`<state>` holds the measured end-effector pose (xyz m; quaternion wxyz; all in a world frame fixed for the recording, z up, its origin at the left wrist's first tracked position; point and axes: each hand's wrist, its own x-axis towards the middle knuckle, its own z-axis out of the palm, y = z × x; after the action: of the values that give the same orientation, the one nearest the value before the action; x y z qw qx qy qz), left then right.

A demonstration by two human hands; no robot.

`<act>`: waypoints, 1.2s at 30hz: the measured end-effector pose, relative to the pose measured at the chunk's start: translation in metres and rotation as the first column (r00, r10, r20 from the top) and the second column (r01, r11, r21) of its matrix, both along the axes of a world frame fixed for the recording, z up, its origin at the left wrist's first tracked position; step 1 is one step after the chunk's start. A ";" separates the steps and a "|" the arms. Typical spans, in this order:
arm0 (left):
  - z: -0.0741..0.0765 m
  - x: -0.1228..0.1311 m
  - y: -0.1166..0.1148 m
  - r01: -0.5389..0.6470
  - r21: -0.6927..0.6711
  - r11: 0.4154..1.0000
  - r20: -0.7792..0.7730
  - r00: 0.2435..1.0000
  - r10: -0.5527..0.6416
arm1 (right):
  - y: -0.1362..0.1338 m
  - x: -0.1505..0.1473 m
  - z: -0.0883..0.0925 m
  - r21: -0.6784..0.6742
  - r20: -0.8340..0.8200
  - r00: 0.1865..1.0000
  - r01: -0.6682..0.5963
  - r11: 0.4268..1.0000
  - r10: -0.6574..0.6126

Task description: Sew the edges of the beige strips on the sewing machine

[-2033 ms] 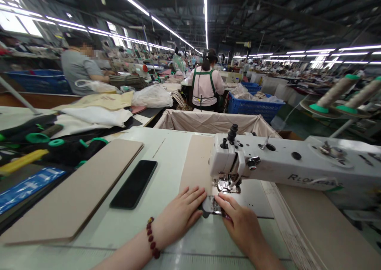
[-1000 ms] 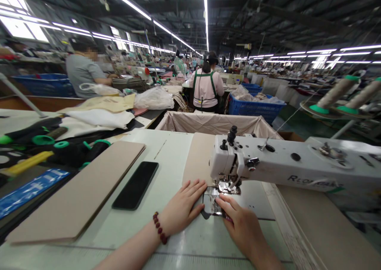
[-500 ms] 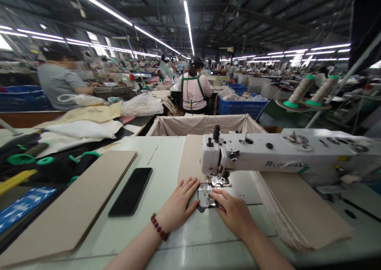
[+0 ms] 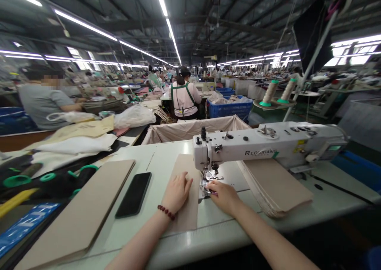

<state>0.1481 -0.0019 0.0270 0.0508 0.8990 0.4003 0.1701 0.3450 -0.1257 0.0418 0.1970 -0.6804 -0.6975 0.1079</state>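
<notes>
A long beige panel [image 4: 186, 210] lies flat on the white sewing table [image 4: 220, 230], running under the sewing machine's presser foot [image 4: 210, 177]. My left hand [image 4: 177, 192] rests flat on the panel, a dark beaded bracelet [image 4: 166, 212] on its wrist. My right hand [image 4: 224, 198] sits just right of the foot, fingers curled on a small shiny piece [image 4: 206, 190] at the panel's edge. The white machine head [image 4: 256, 147] arches over the work. The needle is hidden among the foot parts.
A black phone [image 4: 133, 194] and a long beige board [image 4: 83, 210] lie left of my hands. A stack of beige panels [image 4: 275, 186] sits right of the machine. Beyond stand a fabric-lined bin [image 4: 193, 129], a blue crate [image 4: 229, 109], thread cones [image 4: 269, 93] and co-workers.
The view has swung, bringing the stack fully into sight at right. The panel now extends toward me past the foot, and my left hand has moved onto it.
</notes>
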 end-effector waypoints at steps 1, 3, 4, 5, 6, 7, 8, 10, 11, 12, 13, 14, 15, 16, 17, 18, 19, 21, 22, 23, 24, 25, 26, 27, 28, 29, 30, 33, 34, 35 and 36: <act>-0.004 0.000 -0.004 -0.015 0.010 1.000 -0.010 1.000 0.015 | -0.004 -0.001 0.003 -0.006 -0.002 1.000 0.006 1.000 -0.006; -0.014 -0.008 -0.021 -0.034 0.023 0.999 -0.036 0.999 0.034 | -0.020 -0.001 0.007 -0.012 -0.015 1.000 0.020 1.000 -0.020; -0.019 -0.015 -0.033 -0.041 0.024 0.999 -0.049 0.998 0.042 | -0.033 0.000 0.007 -0.015 -0.026 0.999 0.034 0.999 -0.034; -0.025 -0.025 -0.048 -0.040 0.027 0.999 -0.061 0.997 0.042 | -0.047 0.002 0.007 -0.019 -0.040 0.998 0.052 0.998 -0.052; -0.029 -0.037 -0.063 -0.032 0.032 0.999 -0.070 0.997 0.034 | -0.064 0.004 0.005 -0.025 -0.053 0.996 0.076 0.997 -0.077; -0.032 -0.049 -0.079 -0.010 0.039 0.999 -0.079 0.997 0.013 | -0.080 0.007 0.002 -0.035 -0.069 0.992 0.104 0.994 -0.107; -0.033 -0.060 -0.093 0.038 0.060 0.997 -0.082 0.996 -0.033 | -0.097 0.010 -0.001 -0.048 -0.090 0.987 0.128 0.991 -0.132; -0.027 -0.076 -0.114 0.170 0.051 0.984 -0.097 0.982 -0.164 | -0.124 0.016 -0.010 -0.086 -0.184 0.963 0.183 0.979 -0.196; -0.021 -0.079 -0.120 0.231 0.021 0.973 -0.101 0.969 -0.228 | -0.135 0.018 -0.015 -0.107 -0.237 0.942 0.220 0.970 -0.240; -0.013 -0.079 -0.123 0.280 -0.027 0.960 -0.099 0.954 -0.282 | -0.143 0.019 -0.018 -0.128 -0.287 0.915 0.258 0.958 -0.285; -0.003 -0.076 -0.122 0.319 -0.081 0.944 -0.088 0.941 -0.326 | -0.148 0.019 -0.021 -0.145 -0.327 0.886 0.297 0.944 -0.329; 0.007 -0.071 -0.119 0.348 -0.135 0.928 -0.067 0.931 -0.359 | -0.151 0.018 -0.023 -0.155 -0.356 0.860 0.330 0.931 -0.364; 0.016 -0.064 -0.115 0.371 -0.182 0.911 -0.039 0.923 -0.384 | -0.154 0.017 -0.024 -0.156 -0.381 0.839 0.356 0.921 -0.389; 0.025 -0.056 -0.112 0.386 -0.217 0.897 -0.010 0.917 -0.398 | -0.155 0.015 -0.025 -0.152 -0.400 0.824 0.372 0.916 -0.401; 0.032 -0.047 -0.109 0.399 -0.239 0.885 0.015 0.913 -0.408 | -0.156 0.013 -0.025 -0.148 -0.412 0.815 0.383 0.912 -0.409; 0.037 -0.039 -0.109 0.409 -0.254 0.877 0.031 0.909 -0.415 | -0.158 0.011 -0.026 -0.145 -0.417 0.810 0.390 0.909 -0.414; 0.040 -0.030 -0.112 0.418 -0.260 0.871 0.034 0.905 -0.424 | -0.160 0.009 -0.027 -0.142 -0.417 0.807 0.397 0.907 -0.419; 0.039 -0.014 -0.126 0.443 -0.254 0.860 0.013 0.890 -0.455 | -0.167 0.005 -0.030 -0.147 -0.416 0.805 0.399 0.905 -0.422; 0.036 -0.007 -0.135 0.460 -0.241 0.854 -0.005 0.880 -0.475 | -0.171 0.003 -0.032 -0.149 -0.421 0.807 0.389 0.909 -0.414; 0.031 0.000 -0.144 0.473 -0.224 0.852 -0.023 0.871 -0.490 | -0.175 0.001 -0.034 -0.143 -0.428 0.811 0.375 0.916 -0.399; 0.026 0.005 -0.153 0.478 -0.201 0.855 -0.035 0.869 -0.494 | -0.178 -0.001 -0.037 -0.133 -0.433 0.817 0.361 0.923 -0.382; 0.020 0.010 -0.161 0.475 -0.176 0.862 -0.038 0.872 -0.488 | -0.181 -0.002 -0.040 -0.121 -0.431 0.825 0.350 0.929 -0.367; 0.014 0.014 -0.168 0.465 -0.151 0.873 -0.027 0.880 -0.474 | -0.183 -0.004 -0.043 -0.107 -0.421 0.835 0.343 0.933 -0.355; 0.008 0.017 -0.173 0.448 -0.126 0.885 -0.004 0.892 -0.452 | -0.185 -0.006 -0.046 -0.094 -0.403 0.846 0.342 0.935 -0.350; 0.003 0.019 -0.176 0.427 -0.105 0.898 0.027 0.904 -0.427 | -0.185 -0.008 -0.048 -0.083 -0.379 0.857 0.345 0.935 -0.350; -0.001 0.021 -0.178 0.408 -0.084 0.909 0.062 0.913 -0.404 | -0.185 -0.010 -0.050 -0.076 -0.354 0.868 0.344 0.936 -0.348; -0.005 0.021 -0.179 0.390 -0.063 0.919 0.093 0.919 -0.384 | -0.184 -0.011 -0.051 -0.068 -0.330 0.878 0.343 0.937 -0.345; -0.012 0.021 -0.181 0.378 -0.028 0.926 0.115 0.921 -0.372 | -0.182 -0.015 -0.053 -0.034 -0.265 0.903 0.342 0.939 -0.338; -0.013 0.021 -0.182 0.378 -0.029 0.925 0.108 0.921 -0.373 | -0.181 -0.015 -0.053 -0.026 -0.244 0.909 0.341 0.940 -0.337; -0.013 0.020 -0.183 0.377 -0.036 0.925 0.104 0.922 -0.372 | -0.181 -0.016 -0.053 -0.024 -0.224 0.915 0.340 0.940 -0.336; -0.013 0.019 -0.184 0.375 -0.044 0.926 0.105 0.923 -0.369 | -0.181 -0.017 -0.052 -0.028 -0.210 0.920 0.332 0.943 -0.330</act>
<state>0.1673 -0.1858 0.0136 0.1298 0.9474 0.2247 0.1871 0.3277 -0.3067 -0.0103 0.2881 -0.7723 -0.5480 0.1420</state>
